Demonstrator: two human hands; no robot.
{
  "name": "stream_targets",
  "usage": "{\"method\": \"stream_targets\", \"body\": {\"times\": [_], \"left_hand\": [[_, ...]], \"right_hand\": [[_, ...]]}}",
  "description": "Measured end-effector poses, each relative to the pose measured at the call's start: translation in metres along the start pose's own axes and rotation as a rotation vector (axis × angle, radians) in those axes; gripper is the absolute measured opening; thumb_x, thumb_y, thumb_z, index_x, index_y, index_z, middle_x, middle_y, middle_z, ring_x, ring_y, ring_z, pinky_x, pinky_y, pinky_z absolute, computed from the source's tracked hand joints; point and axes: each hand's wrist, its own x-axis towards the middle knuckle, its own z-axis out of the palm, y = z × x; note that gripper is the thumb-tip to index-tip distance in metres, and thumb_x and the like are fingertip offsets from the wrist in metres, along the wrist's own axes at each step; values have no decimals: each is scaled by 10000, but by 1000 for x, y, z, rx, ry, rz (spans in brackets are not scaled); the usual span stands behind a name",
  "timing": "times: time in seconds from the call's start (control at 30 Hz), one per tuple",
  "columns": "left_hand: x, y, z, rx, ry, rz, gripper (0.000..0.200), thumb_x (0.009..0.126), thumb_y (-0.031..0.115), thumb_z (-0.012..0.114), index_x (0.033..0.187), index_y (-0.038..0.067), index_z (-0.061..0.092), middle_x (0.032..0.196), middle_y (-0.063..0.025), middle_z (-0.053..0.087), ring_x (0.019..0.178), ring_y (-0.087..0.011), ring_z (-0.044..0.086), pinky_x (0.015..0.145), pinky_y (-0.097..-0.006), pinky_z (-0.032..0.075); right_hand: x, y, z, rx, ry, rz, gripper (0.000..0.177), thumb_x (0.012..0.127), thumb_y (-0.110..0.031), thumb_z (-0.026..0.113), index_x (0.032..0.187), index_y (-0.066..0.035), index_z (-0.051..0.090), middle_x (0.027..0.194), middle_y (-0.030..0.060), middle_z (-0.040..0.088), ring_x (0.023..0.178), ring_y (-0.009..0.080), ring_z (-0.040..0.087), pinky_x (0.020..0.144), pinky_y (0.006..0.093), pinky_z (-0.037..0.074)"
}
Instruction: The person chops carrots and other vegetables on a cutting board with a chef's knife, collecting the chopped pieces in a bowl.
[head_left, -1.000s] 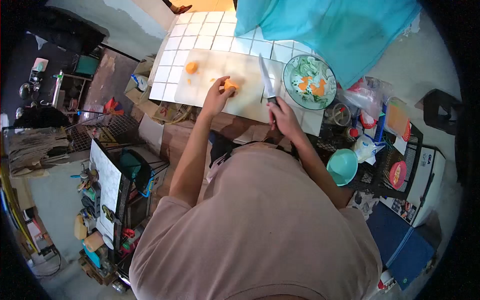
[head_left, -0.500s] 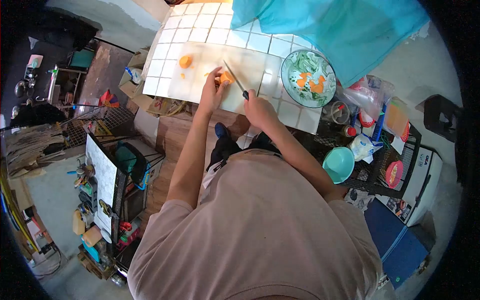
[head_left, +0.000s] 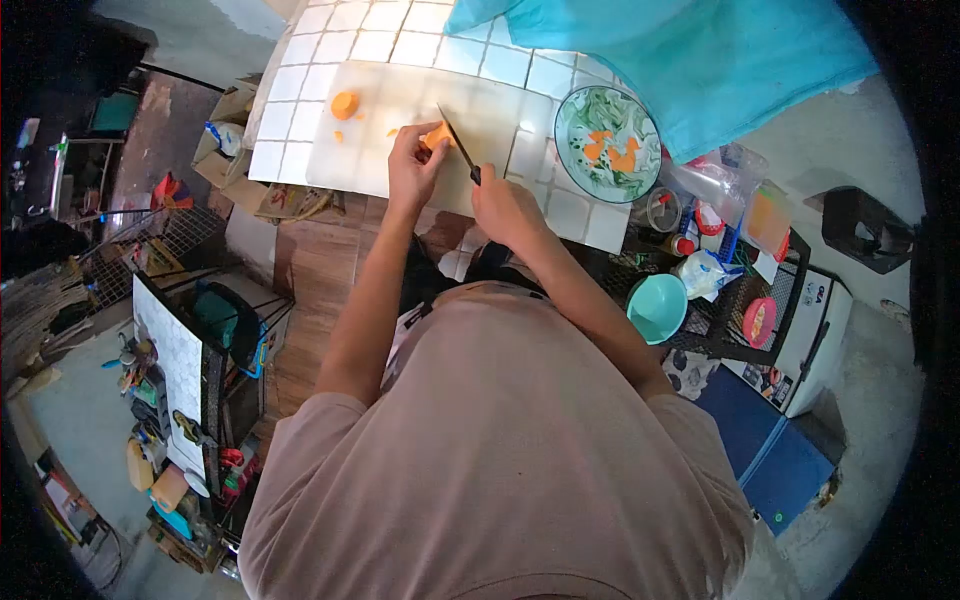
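My left hand (head_left: pixel 410 165) is closed around a piece of carrot (head_left: pixel 436 138), pressing it against the white cutting board (head_left: pixel 375 130). In my right hand (head_left: pixel 506 208) is the dark handle of a kitchen knife (head_left: pixel 458 143). Its blade points up and to the left, along the right side of the carrot piece; whether it has entered the carrot is too small to tell. Another carrot chunk (head_left: pixel 345 105) rests at the board's left, with small orange scraps near it. Right of the board stands a patterned bowl (head_left: pixel 570 165) with orange slices (head_left: pixel 622 158) in it.
The white tiled counter (head_left: pixel 395 45) carries the board and bowl. A turquoise cloth (head_left: pixel 680 70) hangs beyond the bowl. To my right, a black mesh rack holds a mint-green basin (head_left: pixel 657 308), a pink dish (head_left: pixel 760 320) and packets. A cardboard box (head_left: pixel 215 170) stands left of the counter.
The whole view has shifted, so the counter sits higher and further left. The knife has tilted steeper and lies closer against the carrot piece. Both hands keep their holds.
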Motion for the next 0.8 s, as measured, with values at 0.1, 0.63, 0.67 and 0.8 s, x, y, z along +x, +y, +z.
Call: {"method": "stream_targets", "body": {"times": [0.1, 0.63, 0.67, 0.8], "left_hand": [[1, -6, 1, -2, -4, -46, 280, 919, 95, 775, 1191, 64, 720, 1006, -34, 593, 686, -85, 514, 633, -237, 453], [4, -1, 6, 36, 44, -42, 274, 926, 64, 760, 1198, 76, 723, 945, -38, 581, 693, -96, 543, 635, -239, 483], [4, -3, 7, 10, 51, -48, 269, 927, 57, 757, 1194, 77, 726, 931, -39, 581, 687, -100, 541, 632, -242, 486], [4, -2, 5, 46, 39, -61, 261, 931, 46, 749, 1189, 76, 730, 927, -38, 591, 692, -99, 546, 631, -246, 489]], "right_hand": [[-5, -19, -22, -5, -30, 38, 282, 1040, -212, 484, 1120, 58, 492, 810, 296, 709, 790, 462, 728, 724, 559, 578], [2, -34, -29, -66, -145, 69, 267, 971, -97, 469, 1185, 62, 476, 868, 303, 725, 861, 441, 746, 778, 531, 598], [3, -35, -29, -66, -149, 68, 267, 971, -97, 469, 1185, 62, 476, 868, 303, 725, 861, 441, 746, 778, 531, 598], [4, -36, -32, -74, -177, 75, 277, 972, -98, 467, 1195, 67, 474, 877, 304, 726, 866, 445, 744, 784, 530, 596]]}}
